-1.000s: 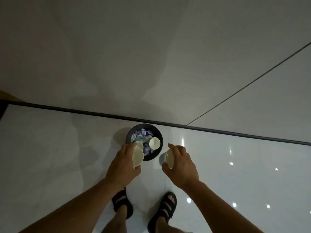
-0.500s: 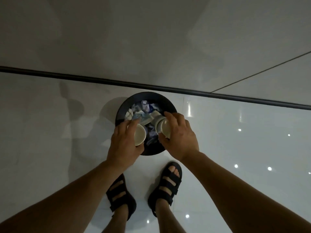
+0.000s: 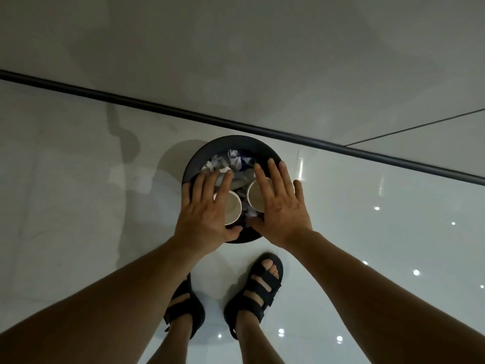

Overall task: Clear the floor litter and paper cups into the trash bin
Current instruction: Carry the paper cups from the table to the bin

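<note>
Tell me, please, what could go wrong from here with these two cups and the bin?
1. The trash bin looks nearly full of crumpled litter, so the left cup and right cup sit high and might roll out over the rim.
2. If the open left hand and right hand push down off-centre, the bin could tip on the glossy floor.

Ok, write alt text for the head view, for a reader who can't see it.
From above, the left hand and right hand spread flat over two paper cups sitting mouths up on crumpled paper in a round black trash bin. The person stands in black sandals on a glossy pale floor.
</note>
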Available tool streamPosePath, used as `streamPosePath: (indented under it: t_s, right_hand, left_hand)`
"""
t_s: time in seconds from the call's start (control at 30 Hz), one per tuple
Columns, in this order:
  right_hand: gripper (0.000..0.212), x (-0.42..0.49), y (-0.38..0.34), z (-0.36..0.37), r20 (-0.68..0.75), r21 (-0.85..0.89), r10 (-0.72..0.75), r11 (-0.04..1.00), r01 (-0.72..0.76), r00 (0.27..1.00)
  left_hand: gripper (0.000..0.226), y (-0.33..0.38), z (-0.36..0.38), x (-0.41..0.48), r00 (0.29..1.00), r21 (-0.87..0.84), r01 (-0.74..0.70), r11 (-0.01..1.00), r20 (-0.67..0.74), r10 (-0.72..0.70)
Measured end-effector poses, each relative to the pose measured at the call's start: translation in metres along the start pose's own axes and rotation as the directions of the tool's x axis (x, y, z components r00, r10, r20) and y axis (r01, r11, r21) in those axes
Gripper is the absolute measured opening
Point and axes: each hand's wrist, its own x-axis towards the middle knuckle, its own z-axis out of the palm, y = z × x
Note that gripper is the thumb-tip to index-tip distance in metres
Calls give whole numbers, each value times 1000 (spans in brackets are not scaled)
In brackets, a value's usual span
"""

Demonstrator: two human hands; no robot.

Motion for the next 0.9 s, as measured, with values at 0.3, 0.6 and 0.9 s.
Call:
streamPosePath:
  t_s: [0.3,0.6,0.9]
  right_hand:
    - [102,-73,-12,-98,-44,90,77,993,-73,996]
    - [95,-199,-51,-248,-100,79,202,978,-194,974]
    - [88,-373,-123,-336,-176,162,471,880,-446,864]
  left_hand:
    - [110,18,-108,-46,999,-19,50,999,3,-50]
    - [98,93,-286,-106,991,-25,-106,994,-79,104]
    - [93,175,-409,-199,904,104,-428,898,38,427]
